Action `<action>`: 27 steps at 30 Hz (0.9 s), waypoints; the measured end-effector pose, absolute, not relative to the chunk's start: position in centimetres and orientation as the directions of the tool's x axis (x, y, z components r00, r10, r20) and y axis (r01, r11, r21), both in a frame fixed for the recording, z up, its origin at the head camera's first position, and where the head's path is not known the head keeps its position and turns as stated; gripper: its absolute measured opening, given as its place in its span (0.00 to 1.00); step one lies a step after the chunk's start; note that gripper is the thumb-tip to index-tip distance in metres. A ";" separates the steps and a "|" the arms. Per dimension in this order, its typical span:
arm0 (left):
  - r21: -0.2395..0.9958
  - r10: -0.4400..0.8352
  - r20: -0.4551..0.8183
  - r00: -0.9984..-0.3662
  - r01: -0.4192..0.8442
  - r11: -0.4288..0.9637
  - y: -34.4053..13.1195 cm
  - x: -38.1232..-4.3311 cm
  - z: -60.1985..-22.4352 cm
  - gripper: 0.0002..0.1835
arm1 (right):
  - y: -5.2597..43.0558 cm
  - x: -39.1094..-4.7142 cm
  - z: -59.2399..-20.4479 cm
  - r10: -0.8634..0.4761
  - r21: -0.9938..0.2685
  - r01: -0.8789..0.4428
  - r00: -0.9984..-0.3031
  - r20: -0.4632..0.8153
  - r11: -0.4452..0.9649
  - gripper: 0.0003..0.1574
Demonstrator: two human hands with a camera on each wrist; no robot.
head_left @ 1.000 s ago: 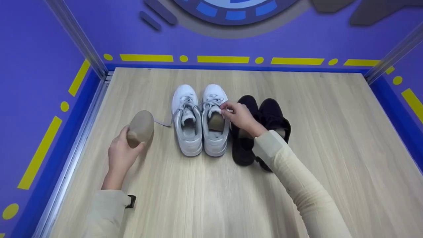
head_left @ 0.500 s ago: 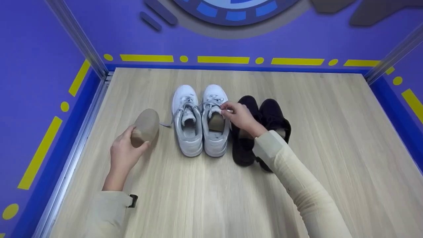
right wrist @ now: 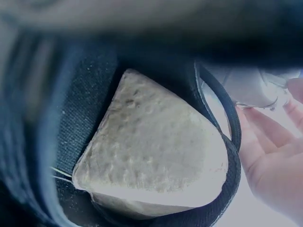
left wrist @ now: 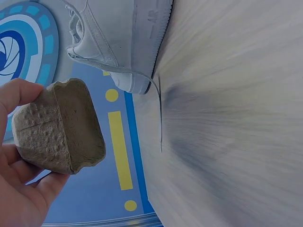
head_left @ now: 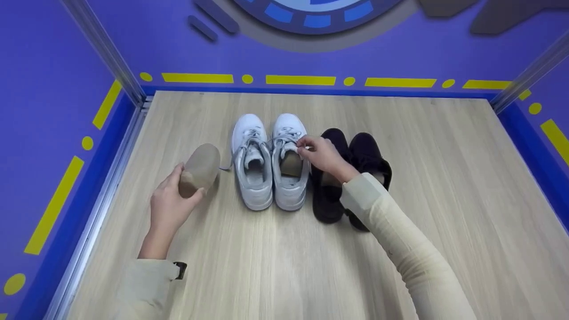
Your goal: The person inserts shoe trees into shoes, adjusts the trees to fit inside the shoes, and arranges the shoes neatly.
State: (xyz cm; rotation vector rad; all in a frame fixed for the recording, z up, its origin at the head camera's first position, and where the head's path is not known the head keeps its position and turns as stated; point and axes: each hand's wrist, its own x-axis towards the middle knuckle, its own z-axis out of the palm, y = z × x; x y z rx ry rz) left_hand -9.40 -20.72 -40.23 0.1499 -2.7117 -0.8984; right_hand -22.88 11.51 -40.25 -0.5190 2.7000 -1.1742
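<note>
My left hand (head_left: 171, 206) holds a brown moulded-pulp shoe insert (head_left: 202, 166) between thumb and fingers, left of the white sneakers. The left wrist view shows its hollow end. My right hand (head_left: 324, 156) pinches at the tongue or lace area of the right white sneaker (head_left: 291, 198); exactly what is between the fingertips is too small to tell. Inside that sneaker lies another pulp insert (head_left: 290, 165). The left white sneaker (head_left: 255, 198) shows none in its opening, and its grey lace (left wrist: 160, 109) trails onto the board.
Right of the sneakers stands a pair of black shoes (head_left: 327, 212), partly under my right forearm. A pulp insert (right wrist: 156, 146) fills one black shoe in the right wrist view. Blue walls (head_left: 311, 66) with yellow marks border the wooden board (head_left: 275, 266).
The left hand has carried the pulp insert to the right and slightly away, closer to the left white sneaker. My right hand and the shoes have stayed put.
</note>
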 end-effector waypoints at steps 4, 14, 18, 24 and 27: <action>0.595 -0.172 0.285 -0.943 0.033 0.803 -20.5 -9.4 -40.1 0.38 | 11.3 -22.8 -39.9 -0.366 -0.689 -0.270 -0.931 0.007 0.673 0.09; 0.599 -0.157 0.303 -0.940 0.060 0.799 -20.2 -9.4 -39.6 0.39 | 10.2 -22.6 -39.5 -0.378 -0.639 -0.321 -0.924 0.051 0.699 0.16; 0.601 -0.149 0.290 -0.945 0.059 0.797 -20.0 -9.3 -39.3 0.40 | 9.4 -22.7 -39.3 -0.437 -0.623 -0.398 -0.894 0.099 0.673 0.20; 0.607 -0.136 0.299 -0.944 0.078 0.791 -19.7 -9.2 -38.7 0.40 | 8.2 -22.8 -39.3 -0.488 -0.580 -0.471 -0.862 0.140 0.665 0.23; 0.611 -0.134 0.297 -0.946 0.081 0.787 -19.5 -9.1 -38.4 0.40 | 7.7 -22.8 -39.4 -0.498 -0.552 -0.489 -0.855 0.147 0.675 0.24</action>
